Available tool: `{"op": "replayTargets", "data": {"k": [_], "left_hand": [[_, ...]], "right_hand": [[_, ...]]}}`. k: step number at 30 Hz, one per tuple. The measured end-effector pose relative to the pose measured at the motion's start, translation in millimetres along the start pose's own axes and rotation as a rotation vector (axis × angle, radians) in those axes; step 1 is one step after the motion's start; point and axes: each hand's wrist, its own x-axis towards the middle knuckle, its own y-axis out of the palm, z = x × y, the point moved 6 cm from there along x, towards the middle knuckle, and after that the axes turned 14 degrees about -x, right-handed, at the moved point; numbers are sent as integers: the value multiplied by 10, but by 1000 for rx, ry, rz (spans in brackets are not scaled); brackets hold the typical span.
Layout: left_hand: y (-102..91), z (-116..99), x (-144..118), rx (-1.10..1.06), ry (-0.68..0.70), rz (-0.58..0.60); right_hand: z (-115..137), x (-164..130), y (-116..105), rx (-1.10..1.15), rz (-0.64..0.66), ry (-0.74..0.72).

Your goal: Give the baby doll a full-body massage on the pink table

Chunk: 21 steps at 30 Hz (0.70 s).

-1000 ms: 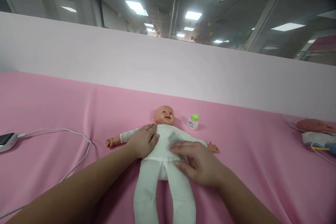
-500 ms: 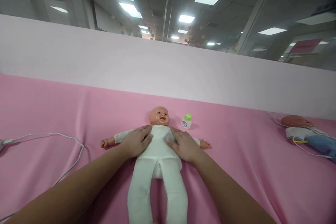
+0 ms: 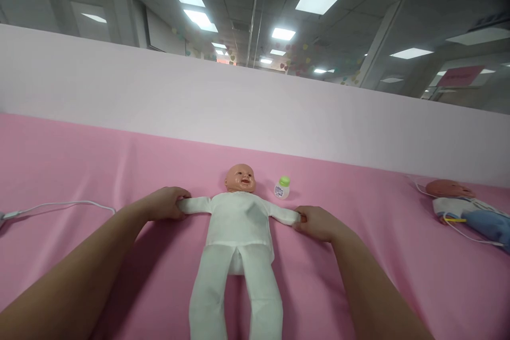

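Pink cloth (image 3: 79, 159) covers the desk, and a doll (image 3: 239, 218) in a white suit lies on its back in the middle of it, head away from the person, arms spread wide and legs running toward the lower edge of the view. The left hand (image 3: 165, 203) is closed around the end of the doll's one sleeve, and the right hand (image 3: 316, 223) is closed around the end of the other; the doll's own small hands are hidden inside those grips, so whether the fingers pinch cloth or the hard hand beneath is not certain. The doll looks light: a soft, stuffed-looking body and limp white legs, with a hard, glossy head (image 3: 240, 178) that seems to be plastic. Judged by that, the limbs would flop if lifted by the sleeves alone, and the suit may slide over the body; the trunk under the arms, or the back and head together, looks like the steadier place to hold. A small bottle (image 3: 281, 187) with a green cap stands just beside the doll's head. A white cable (image 3: 59, 204) lies on the cloth well off to the left. A second doll (image 3: 462, 199) with blue cloth lies far off at the right edge.
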Motion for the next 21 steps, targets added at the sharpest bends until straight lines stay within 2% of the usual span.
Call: {"op": "replayTargets", "data": {"k": [1,3,8,13,17,21], "left_hand": [[29,26,26,52,-3,46],[46,75,72,134,-23,60],[-44,130,93,180,-78,-88],[-102,168,82,128,-128,-126],[-147,303,115,64,-182,-133],[-160,482,139,-165,-239,-169]], "right_hand": [[-20,36,7,-16,-28,17],[-42,103,20,-33,-79,40],[-96,186,19,12,-170,114],[-157,202,37,78,-158,142],[-280,228,39,70,-153,207],[-358,230,89,128,-87,238]]}}
